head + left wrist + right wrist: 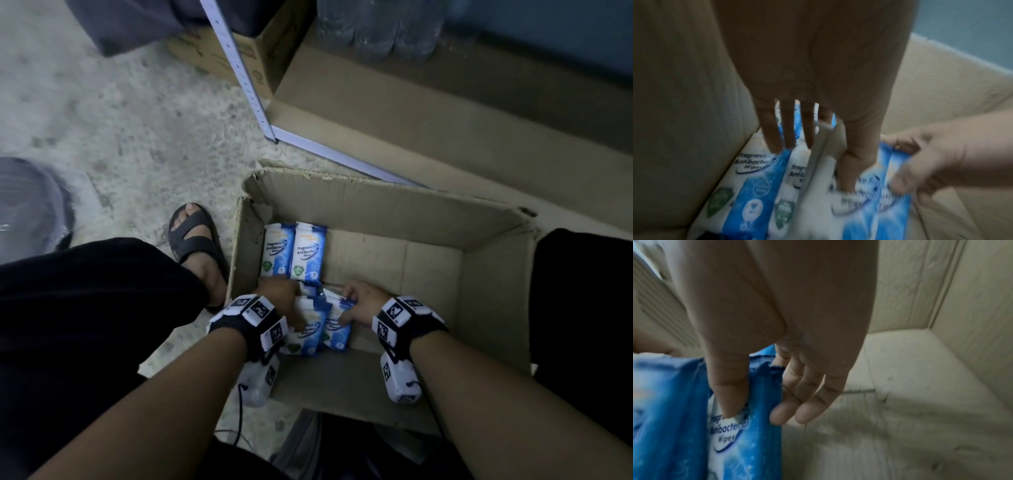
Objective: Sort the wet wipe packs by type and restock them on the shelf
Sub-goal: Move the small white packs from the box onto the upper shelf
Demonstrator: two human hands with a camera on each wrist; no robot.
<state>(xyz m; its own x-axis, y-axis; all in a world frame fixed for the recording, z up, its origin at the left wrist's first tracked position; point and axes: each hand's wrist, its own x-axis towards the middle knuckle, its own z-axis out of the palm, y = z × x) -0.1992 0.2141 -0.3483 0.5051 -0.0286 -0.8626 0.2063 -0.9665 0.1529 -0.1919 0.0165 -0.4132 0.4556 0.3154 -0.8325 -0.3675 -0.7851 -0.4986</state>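
Brown corrugated cardboard box point(496, 274) sits open on the concrete floor point(102, 120) between my knees, and I have both hands down inside it. Against its left wall lie two blue-and-white wet wipe packs point(293, 251) printed "Antibacterial Wipes", flat and side by side, touching each other. Nearer to me is a bunch of the same blue-and-white packs point(322, 325), raised off the box bottom and squeezed between my hands. My left hand point(279, 291) grasps the bunch from the left: in the left wrist view its fingers point(789, 129) reach down behind the packs while the thumb presses on the front. My right hand point(363, 301) clamps the right side: in the right wrist view its thumb point(729, 386) pushes into the face of the outermost pack point(748, 426), the fingers curling behind the edge. How many packs are in the bunch I cannot tell. A white metal shelf frame point(239, 68) stands beyond the box, with other cardboard cartons point(411, 120) by it.
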